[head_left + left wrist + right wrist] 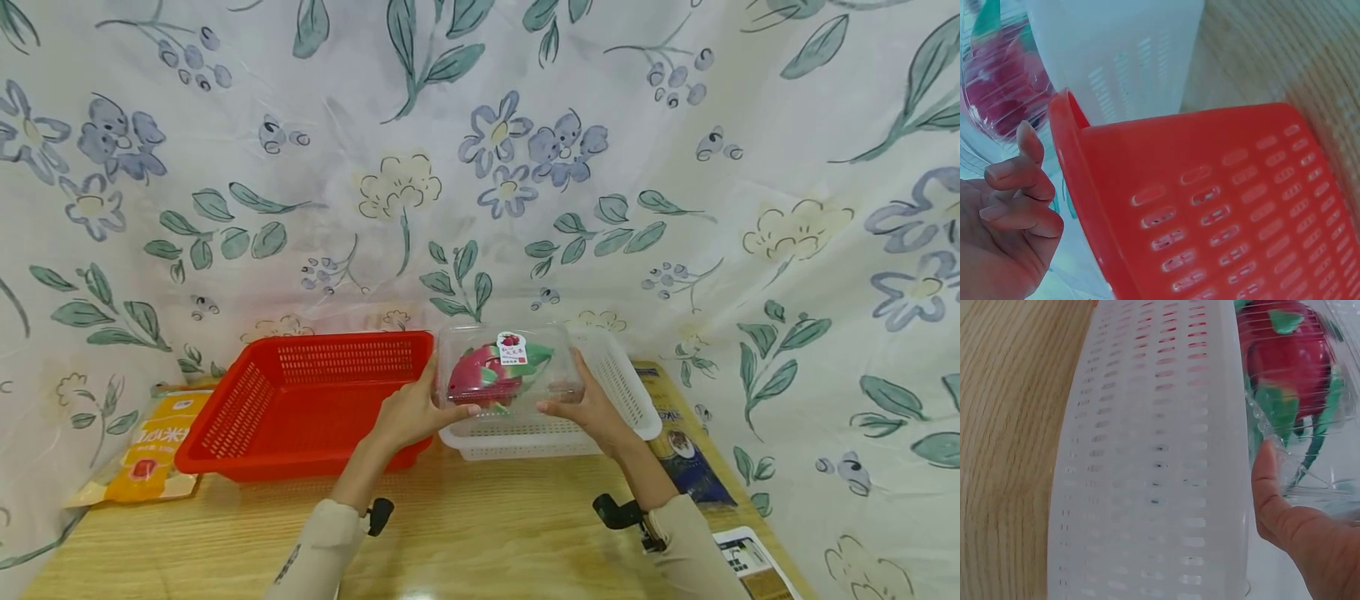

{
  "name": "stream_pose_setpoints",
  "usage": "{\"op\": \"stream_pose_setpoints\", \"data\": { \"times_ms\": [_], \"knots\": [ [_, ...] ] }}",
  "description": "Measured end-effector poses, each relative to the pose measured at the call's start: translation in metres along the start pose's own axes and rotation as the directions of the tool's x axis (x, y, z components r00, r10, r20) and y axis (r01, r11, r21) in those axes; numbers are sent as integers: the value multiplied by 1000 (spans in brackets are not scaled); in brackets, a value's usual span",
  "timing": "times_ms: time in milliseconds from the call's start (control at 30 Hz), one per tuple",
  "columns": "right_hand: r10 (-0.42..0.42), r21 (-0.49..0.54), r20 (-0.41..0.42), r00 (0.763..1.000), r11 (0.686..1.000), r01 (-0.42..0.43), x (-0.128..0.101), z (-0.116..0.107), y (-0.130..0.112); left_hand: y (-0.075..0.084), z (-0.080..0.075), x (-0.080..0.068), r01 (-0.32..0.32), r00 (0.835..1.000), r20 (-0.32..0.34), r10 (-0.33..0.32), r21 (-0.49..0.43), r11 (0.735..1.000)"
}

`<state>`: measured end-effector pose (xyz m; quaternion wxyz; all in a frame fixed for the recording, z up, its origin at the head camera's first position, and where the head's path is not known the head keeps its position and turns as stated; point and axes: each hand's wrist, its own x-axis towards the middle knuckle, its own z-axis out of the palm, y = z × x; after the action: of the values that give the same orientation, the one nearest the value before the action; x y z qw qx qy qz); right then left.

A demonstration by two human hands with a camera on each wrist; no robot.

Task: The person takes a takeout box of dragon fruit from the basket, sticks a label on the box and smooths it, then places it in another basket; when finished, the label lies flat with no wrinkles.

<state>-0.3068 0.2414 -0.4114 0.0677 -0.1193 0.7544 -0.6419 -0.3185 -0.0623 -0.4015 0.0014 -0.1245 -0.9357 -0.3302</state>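
Note:
A clear plastic clamshell box (pixel 468 340) with a pink, green-leaved dragon fruit (pixel 487 371) inside is held between both hands, over the white basket (pixel 630 387). A white label with a red fruit picture sits on its lid. My left hand (pixel 408 412) grips the box's left end, with the thumb along the front. At the right end, my right hand (pixel 596 408) grips it the same way, its thumb against the clear plastic in the right wrist view. In the left wrist view, the left fingers (pixel 1025 215) are bent beside the red basket's rim.
The red basket (pixel 300 467) stands left of the white one on the wooden table (pixel 480 533). An orange packet (pixel 161 442) lies beyond its left side. On the right lie a blue and gold bag (pixel 686 454) and a white-edged package (pixel 750 558). A floral cloth (pixel 480 167) hangs behind.

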Motion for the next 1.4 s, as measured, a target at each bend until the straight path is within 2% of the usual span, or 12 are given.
{"op": "stream_pose_setpoints", "data": {
  "times_ms": [200,400,633,767,900,1100,1300,1400],
  "knots": [
    [-12,58,-14,1000,998,13,2,3,1,1,1,1,-8,1000,-13,8,-18,1000],
    [13,62,-49,999,998,-10,4,4,5,3,2,4,-10,1000,-27,10,-9,1000],
    [-60,122,-42,997,990,65,4,1,12,7,9,4,14,1000,-16,-14,17,1000],
    [-46,119,-83,995,991,56,4,0,15,9,16,-1,20,1000,-24,-19,56,998],
    [-2,112,-140,990,994,17,4,-2,16,9,26,-7,11,996,-85,0,133,991],
    [31,128,-165,986,992,-10,5,-6,19,3,46,-17,35,983,-181,16,275,961],
    [45,120,-174,984,993,-24,7,-7,20,-5,59,-21,6,955,-274,110,390,921],
    [52,106,-183,982,994,-32,9,-7,20,-6,62,-22,-1,944,-298,144,432,902]
  ]
}}
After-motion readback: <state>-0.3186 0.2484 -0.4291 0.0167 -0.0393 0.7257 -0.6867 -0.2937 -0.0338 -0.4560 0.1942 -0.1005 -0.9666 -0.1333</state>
